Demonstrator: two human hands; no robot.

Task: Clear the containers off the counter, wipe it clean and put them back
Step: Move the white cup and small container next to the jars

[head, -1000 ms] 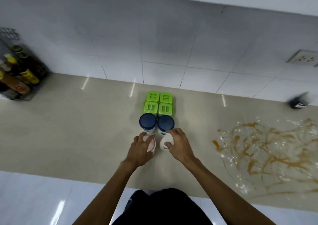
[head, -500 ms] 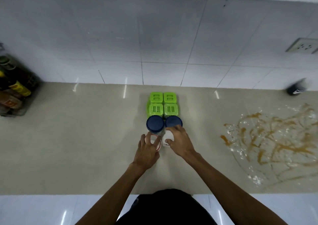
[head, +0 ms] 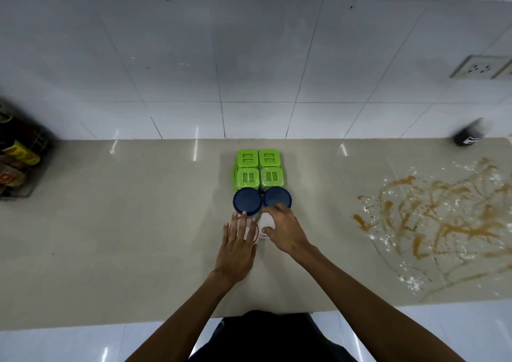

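Several containers stand in a tight block mid-counter: green-lidded square tubs [head: 259, 169] at the back, two blue-lidded jars [head: 247, 201] in front of them, and two white containers nearest me. My left hand [head: 237, 246] lies flat over the red-rimmed white container [head: 256, 233], fingers spread and fingertips reaching the left blue lid. My right hand [head: 284, 228] curls around the other white container [head: 266, 220], thumb on its near side. A brown and white spill [head: 432, 223] covers the beige counter [head: 124, 237] to the right.
A wire rack of sauce bottles [head: 16, 162] stands at the far left against the tiled wall. A small black object [head: 468, 137] sits at the back right near a wall socket [head: 482, 66]. The counter's front edge runs just above my dark clothing.
My left hand has flattened, its fingers now spread over the red-rimmed lid instead of wrapped around it. The camera has tilted, so the counter appears lower. The containers stay in place.
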